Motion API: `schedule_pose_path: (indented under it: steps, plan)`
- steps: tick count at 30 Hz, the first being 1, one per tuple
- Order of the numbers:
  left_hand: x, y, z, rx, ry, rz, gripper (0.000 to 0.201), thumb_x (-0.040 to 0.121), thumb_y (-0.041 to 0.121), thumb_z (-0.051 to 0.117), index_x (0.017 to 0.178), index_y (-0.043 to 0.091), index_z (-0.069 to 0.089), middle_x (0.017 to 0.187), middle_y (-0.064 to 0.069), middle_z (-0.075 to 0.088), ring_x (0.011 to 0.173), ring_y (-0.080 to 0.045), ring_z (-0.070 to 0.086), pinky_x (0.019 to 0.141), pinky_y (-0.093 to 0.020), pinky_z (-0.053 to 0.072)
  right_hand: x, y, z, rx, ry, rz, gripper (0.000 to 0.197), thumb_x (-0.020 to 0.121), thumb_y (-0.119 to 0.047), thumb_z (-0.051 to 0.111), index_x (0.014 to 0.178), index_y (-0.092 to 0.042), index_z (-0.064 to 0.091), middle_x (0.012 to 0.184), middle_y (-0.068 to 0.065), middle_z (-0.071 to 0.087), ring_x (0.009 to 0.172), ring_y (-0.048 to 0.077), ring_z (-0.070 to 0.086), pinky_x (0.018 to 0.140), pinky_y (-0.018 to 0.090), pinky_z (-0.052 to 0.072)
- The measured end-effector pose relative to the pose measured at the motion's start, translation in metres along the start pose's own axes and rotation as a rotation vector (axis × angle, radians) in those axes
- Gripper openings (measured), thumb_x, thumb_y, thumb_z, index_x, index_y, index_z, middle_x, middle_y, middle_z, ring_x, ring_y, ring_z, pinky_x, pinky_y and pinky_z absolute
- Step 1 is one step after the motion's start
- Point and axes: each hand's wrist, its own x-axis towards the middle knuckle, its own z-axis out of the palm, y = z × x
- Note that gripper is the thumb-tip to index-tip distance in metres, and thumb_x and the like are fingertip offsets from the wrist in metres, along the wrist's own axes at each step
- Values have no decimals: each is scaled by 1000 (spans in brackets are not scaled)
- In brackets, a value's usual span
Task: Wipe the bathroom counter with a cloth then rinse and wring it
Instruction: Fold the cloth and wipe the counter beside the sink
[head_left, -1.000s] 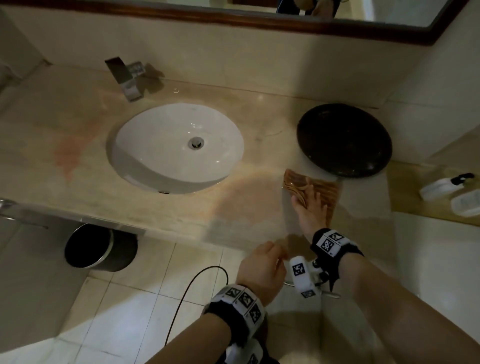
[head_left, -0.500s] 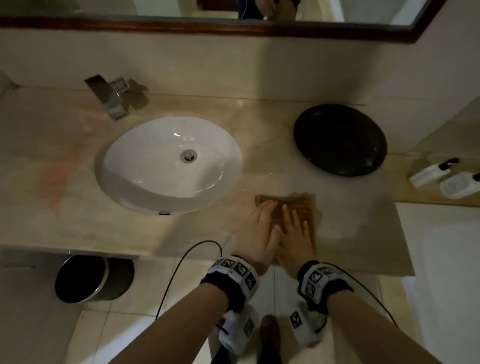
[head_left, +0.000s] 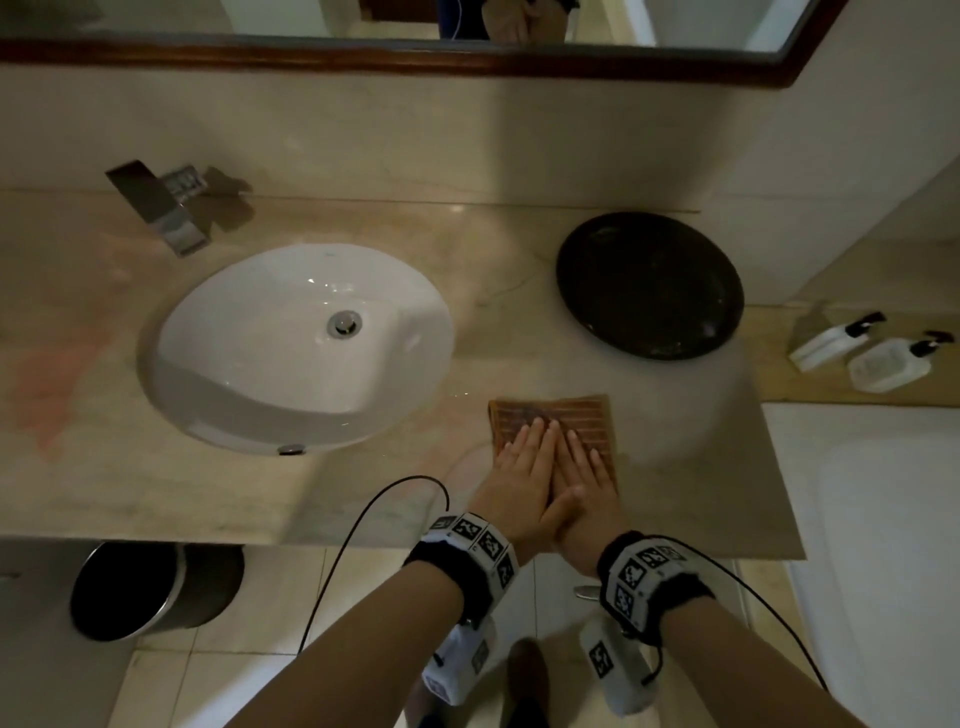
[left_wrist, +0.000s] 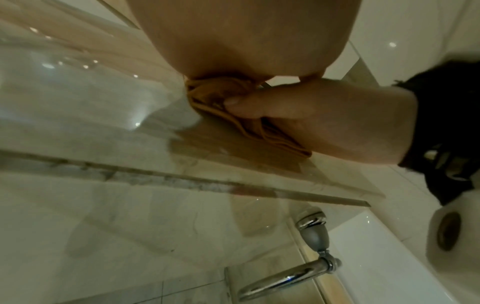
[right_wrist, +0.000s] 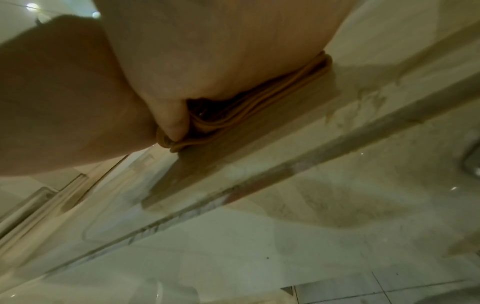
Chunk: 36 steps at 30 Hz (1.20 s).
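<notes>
A folded brown ribbed cloth (head_left: 550, 415) lies flat on the beige marble counter (head_left: 363, 499), right of the white sink (head_left: 296, 343) and in front of the black dish. My left hand (head_left: 524, 447) and right hand (head_left: 579, 457) lie side by side on it, fingers straight, palms pressing down. The near half of the cloth is hidden under the hands. The left wrist view shows the cloth's layered edge (left_wrist: 207, 96) squeezed under the palm, and the right wrist view shows the same edge (right_wrist: 259, 107). A square chrome faucet (head_left: 166, 208) stands behind the sink at the left.
A round black dish (head_left: 649, 283) sits on the counter just beyond the cloth. Two white pump bottles (head_left: 831, 340) (head_left: 888, 364) lie on a ledge at the right. A black bin (head_left: 150, 587) stands on the floor under the counter's left part. The counter's front edge (head_left: 519, 545) runs beneath my wrists.
A second ago only my right hand was on the cloth, close to the black dish. The cloth has since slid toward the front edge, and my left hand has come up flat onto it.
</notes>
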Motion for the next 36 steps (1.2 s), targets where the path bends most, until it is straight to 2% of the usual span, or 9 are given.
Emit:
schedule_pose_path:
  steps: [2,6,8,10,13,16,20,26,36]
  plan:
    - [7,0,2,32,2,0,79,94,62,16,151,16,-13,159,-4,-17,145,-16,-16,117,-32,-9,5,1,-1,9,54,19,105,71,-69,34,152,-12,0,158,15,12,145,30,9,114,39,-7]
    - [9,2,3,32,-10,-27,82,92,66,16,151,16,-14,158,-4,-18,145,-16,-17,117,-32,-9,3,-4,-2,22,71,32,113,83,-65,42,119,-26,-58,142,4,-47,136,23,-35,105,38,-29]
    - [3,2,1,32,-23,-34,82,92,66,16,151,16,-14,159,-4,-17,145,-17,-16,117,-32,-8,-2,-14,-3,71,123,53,100,81,-61,28,131,-23,-49,152,6,-38,144,29,-19,108,40,-23]
    - [-7,-1,0,45,-43,-34,83,92,66,16,151,16,-13,159,-4,-16,146,-17,-15,119,-35,-5,-10,-26,-4,124,27,74,98,75,-55,30,149,-16,-21,158,9,7,142,32,17,113,44,-3]
    - [-28,-13,4,65,-65,-22,85,90,69,17,150,18,-15,159,-3,-17,145,-16,-17,121,-39,0,-18,-46,3,200,25,76,102,70,-56,38,153,-13,-2,150,11,32,134,31,32,108,46,11]
    - [-48,-25,1,110,-36,0,85,90,68,16,150,17,-15,158,-2,-19,146,-15,-17,121,-38,-1,-19,-54,10,128,55,69,95,76,-59,32,153,-15,1,158,15,16,143,33,22,113,44,0]
    - [-82,-56,-15,202,163,-164,83,91,61,15,148,12,-19,154,-6,-26,144,-18,-22,120,-38,-6,-6,-41,4,92,31,54,79,85,-68,3,144,-28,-30,150,-1,-38,143,21,-25,113,41,-20]
    - [-129,-143,-23,275,190,-478,93,77,68,-8,143,5,-25,151,-11,-33,144,-24,-22,116,-35,-13,6,-70,-13,134,-35,163,61,92,-61,0,142,-43,-30,151,6,-39,143,32,-27,115,53,-15]
    - [-145,-172,-16,215,173,-418,102,72,75,-20,147,7,-19,153,-9,-28,144,-20,-19,116,-34,-9,23,-129,-2,72,11,71,73,75,-72,-4,137,-48,-34,148,1,-44,140,30,-32,103,49,-32]
